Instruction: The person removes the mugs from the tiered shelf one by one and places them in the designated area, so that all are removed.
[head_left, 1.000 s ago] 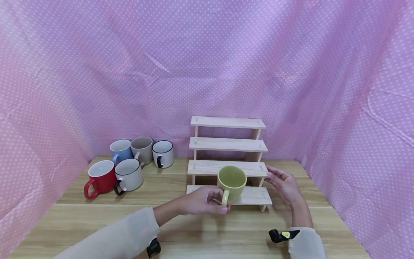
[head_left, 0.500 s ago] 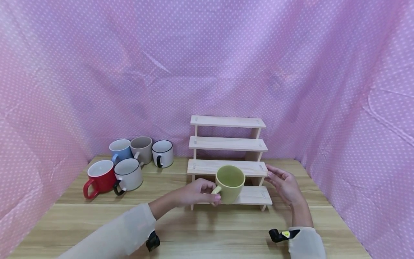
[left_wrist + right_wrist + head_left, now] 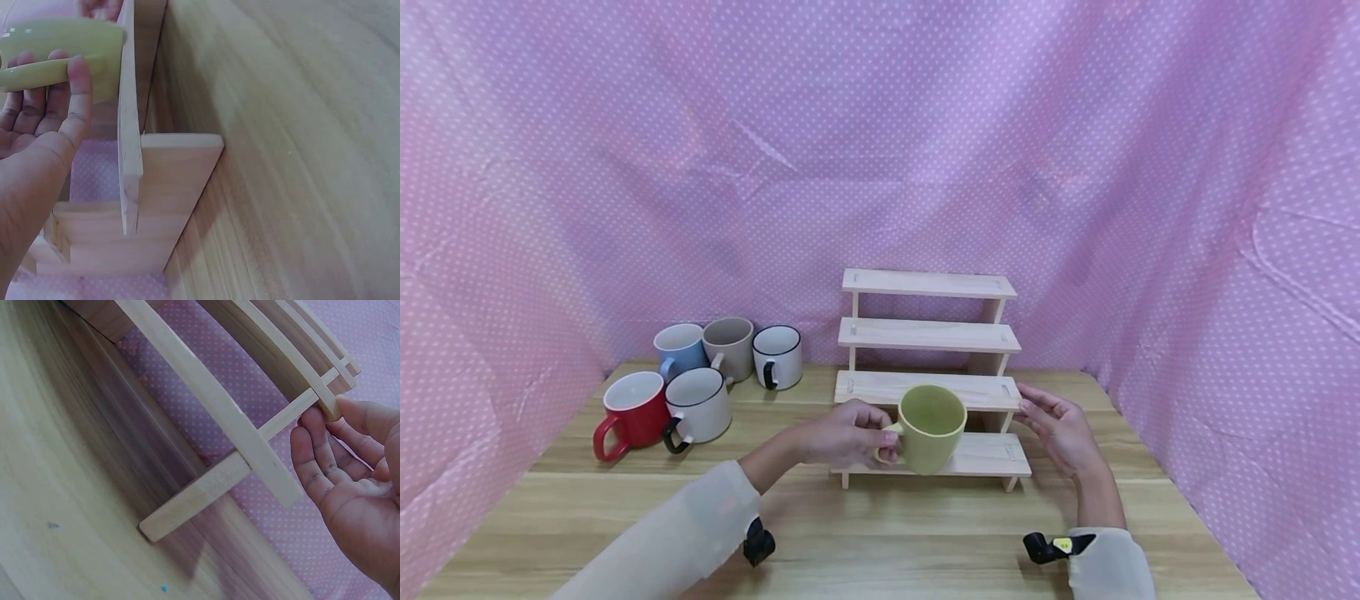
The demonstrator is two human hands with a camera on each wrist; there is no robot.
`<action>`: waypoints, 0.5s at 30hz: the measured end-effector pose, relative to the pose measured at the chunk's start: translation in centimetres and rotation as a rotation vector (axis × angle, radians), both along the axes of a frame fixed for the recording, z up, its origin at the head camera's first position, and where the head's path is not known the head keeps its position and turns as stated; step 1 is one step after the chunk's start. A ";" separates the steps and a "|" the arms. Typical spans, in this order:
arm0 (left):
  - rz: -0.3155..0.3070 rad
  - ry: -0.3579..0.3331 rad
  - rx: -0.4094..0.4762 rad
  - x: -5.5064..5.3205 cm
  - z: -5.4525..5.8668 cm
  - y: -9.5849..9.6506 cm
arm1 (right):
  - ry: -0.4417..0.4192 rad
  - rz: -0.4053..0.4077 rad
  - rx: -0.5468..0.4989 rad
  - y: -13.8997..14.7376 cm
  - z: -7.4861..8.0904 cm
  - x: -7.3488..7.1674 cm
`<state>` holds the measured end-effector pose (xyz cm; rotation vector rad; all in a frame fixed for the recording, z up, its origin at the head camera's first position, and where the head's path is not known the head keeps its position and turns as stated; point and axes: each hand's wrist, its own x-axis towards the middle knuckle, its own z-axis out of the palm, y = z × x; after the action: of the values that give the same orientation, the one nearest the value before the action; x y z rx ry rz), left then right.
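A yellow-green mug [image 3: 934, 440] is upright at the front of the lowest step of a four-board wooden display stand [image 3: 928, 333]. My left hand [image 3: 848, 435] holds it by the handle, which points left. In the left wrist view the mug [image 3: 103, 47] has its base right by the board; whether it bears on the wood I cannot tell. At the stand's right side my right hand [image 3: 1062, 432] grips the end of the second step from the bottom. The right wrist view has the thumb on that board's end [image 3: 330, 406] and curled fingers beneath it.
On the table's left are a red mug [image 3: 642, 421], a white black-rimmed mug [image 3: 703, 412], a blue mug [image 3: 683, 354], a taupe mug [image 3: 735, 354] and another white mug [image 3: 784, 367]. Pink dotted cloth [image 3: 880, 167] hangs behind and at both sides.
The left hand has turned the mug, so its handle swung from facing front to facing left. The mug has shifted slightly left. My right hand has stayed on the stand.
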<state>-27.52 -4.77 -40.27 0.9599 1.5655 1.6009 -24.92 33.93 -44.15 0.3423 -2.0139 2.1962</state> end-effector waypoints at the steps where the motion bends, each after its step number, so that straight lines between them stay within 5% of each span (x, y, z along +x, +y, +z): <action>1: 0.001 0.001 -0.002 -0.2 0.0 -0.1 | -0.002 0.002 0.000 0.0 0.0 0.0; 15: -0.033 0.015 0.016 -2.4 0.0 -1.0 | -0.017 -0.004 -0.006 -0.2 0.2 0.1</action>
<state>-29.89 -5.80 -40.24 1.0038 1.5417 1.5889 -24.80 33.74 -43.90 0.3196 -2.0147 2.2089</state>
